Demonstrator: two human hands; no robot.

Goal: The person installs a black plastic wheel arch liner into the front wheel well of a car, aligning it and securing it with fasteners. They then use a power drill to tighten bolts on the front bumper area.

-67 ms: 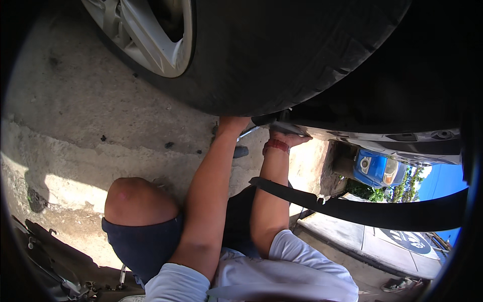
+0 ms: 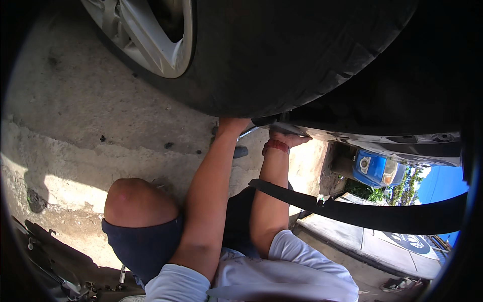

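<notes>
Your left hand (image 2: 235, 124), the tire (image 2: 261, 65) above, your right hand (image 2: 287, 138).
Left fingers hide behind the tire, right ones are unclear beside the car (image 2: 372, 142); I cannot tell their grip. The tire is probably heavy, firm rubber, best held by its tread.

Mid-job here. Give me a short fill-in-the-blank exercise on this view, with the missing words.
1. The red wristband is on the person's ____ wrist.
2. The tire, coloured ____, partly hides the left hand.
3. The vehicle in the background is coloured ____.

Missing words: right; black; blue.
</notes>
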